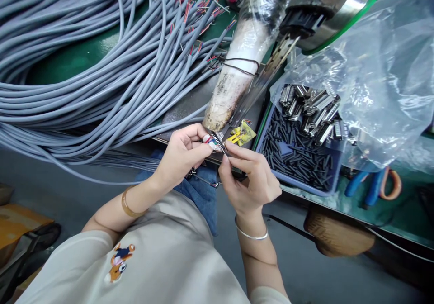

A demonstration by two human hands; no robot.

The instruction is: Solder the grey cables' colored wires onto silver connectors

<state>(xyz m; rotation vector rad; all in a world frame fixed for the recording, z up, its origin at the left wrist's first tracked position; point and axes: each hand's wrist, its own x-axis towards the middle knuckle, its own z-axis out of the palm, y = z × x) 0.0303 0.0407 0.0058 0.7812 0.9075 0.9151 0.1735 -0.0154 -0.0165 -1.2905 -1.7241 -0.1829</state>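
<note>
My left hand is closed, thumb and forefinger pinching a pin connector at the edge of the bench. Thin coloured wires show between these fingers, beside the row of metal pins. On the connector's right, my right hand is closed in a fingertip pinch on a thin black tube, which lies close to the pins. Whether the tube sits around a wire is too small to tell. A yellow tag lies just beyond my fingertips.
Grey cables with stripped coloured ends cover the left. A plastic-wrapped duct slants down close above my hands. To the right, a blue bin holds short black tubes and metal connectors, beside clear plastic and pliers.
</note>
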